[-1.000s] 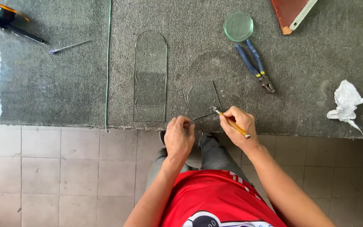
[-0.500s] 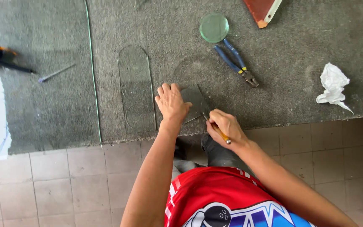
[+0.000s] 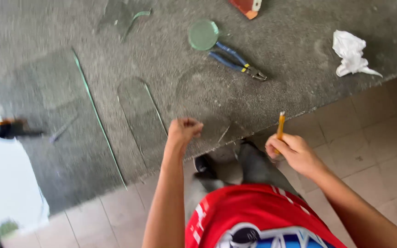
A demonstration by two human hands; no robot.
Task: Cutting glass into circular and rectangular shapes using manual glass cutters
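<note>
1. Grey carpeted surface carries an arched glass pane, blue-handled pliers, a round glass disc and crumpled white tissue.
2. Left hand is curled into a loose fist above the surface edge, gripping nothing visible.
3. Right hand is closed around a yellow-handled cutter, upright, off the surface.

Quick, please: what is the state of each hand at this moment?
Left hand: closed in a loose fist, holding nothing visible.
Right hand: closed around a yellow-handled tool.

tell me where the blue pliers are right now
In the head view, the blue pliers lie on the grey table, beside the round glass disc, beyond both hands.
</note>
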